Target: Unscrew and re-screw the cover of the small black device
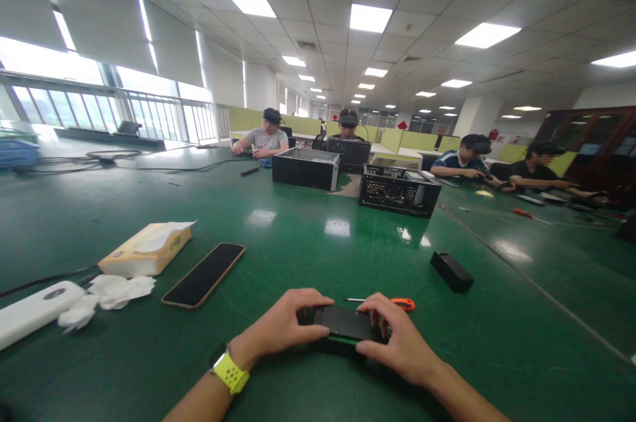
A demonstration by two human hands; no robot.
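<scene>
A small black plastic box (pixel 344 324) with a green strip along its near edge lies on the green table in front of me. My left hand (pixel 285 326) grips its left end between thumb and fingers. On the opposite end, my right hand (pixel 397 339) has its thumb at the near corner and its fingers along the far side. Just behind the box lies a screwdriver with an orange handle (pixel 403 304), its shaft pointing left and partly hidden by my right hand. What the box contains is hidden from view.
A phone (pixel 205 276), a tissue pack (pixel 146 248), crumpled tissues (pixel 116 291) and a white device (pixel 37 309) lie left. Another black block (pixel 451 271) sits right. Two computer cases (pixel 304 169) (pixel 397 191) stand farther back. Several people (pixel 268 137) sit around the table.
</scene>
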